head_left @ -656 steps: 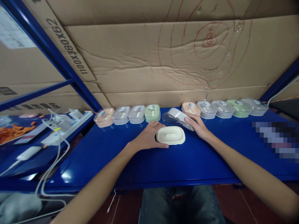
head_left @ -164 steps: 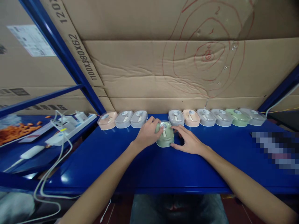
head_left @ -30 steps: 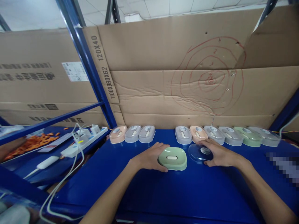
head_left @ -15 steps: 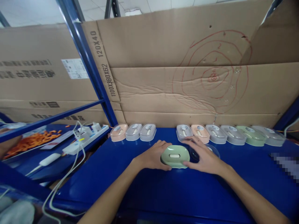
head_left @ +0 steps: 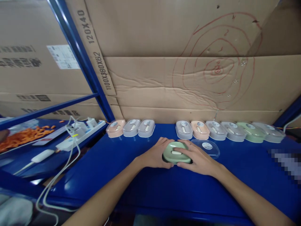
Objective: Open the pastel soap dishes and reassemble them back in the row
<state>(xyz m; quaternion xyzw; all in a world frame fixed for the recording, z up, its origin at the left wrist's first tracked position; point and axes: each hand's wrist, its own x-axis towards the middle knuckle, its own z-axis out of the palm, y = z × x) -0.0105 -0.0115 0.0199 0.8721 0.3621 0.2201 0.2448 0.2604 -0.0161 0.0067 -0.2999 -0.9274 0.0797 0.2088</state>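
A green oval plastic box point(head_left: 172, 158) with a white elongated piece point(head_left: 176, 153) in its top sits between my hands over the blue surface. My left hand point(head_left: 156, 153) curves around its left side, thumb at the front edge. My right hand point(head_left: 199, 157) grips the right side, with fingers lying across the top by the white piece and the thumb along the front. Behind my right hand lies a clear lid point(head_left: 213, 152) with a round white sticker, partly covered by the hand. Whether the box touches the surface is hard to tell.
Several lidded boxes line the back, a pink box point(head_left: 116, 128) at the left end and a green box point(head_left: 252, 133) at right. A cardboard wall point(head_left: 145, 72) stands behind. On the left are a power strip point(head_left: 80, 136), white cables and orange pieces point(head_left: 30, 135).
My right hand has moved left and closed onto the green box, its fingers now across the top. More of the clear lid shows. The view has tilted slightly downward.
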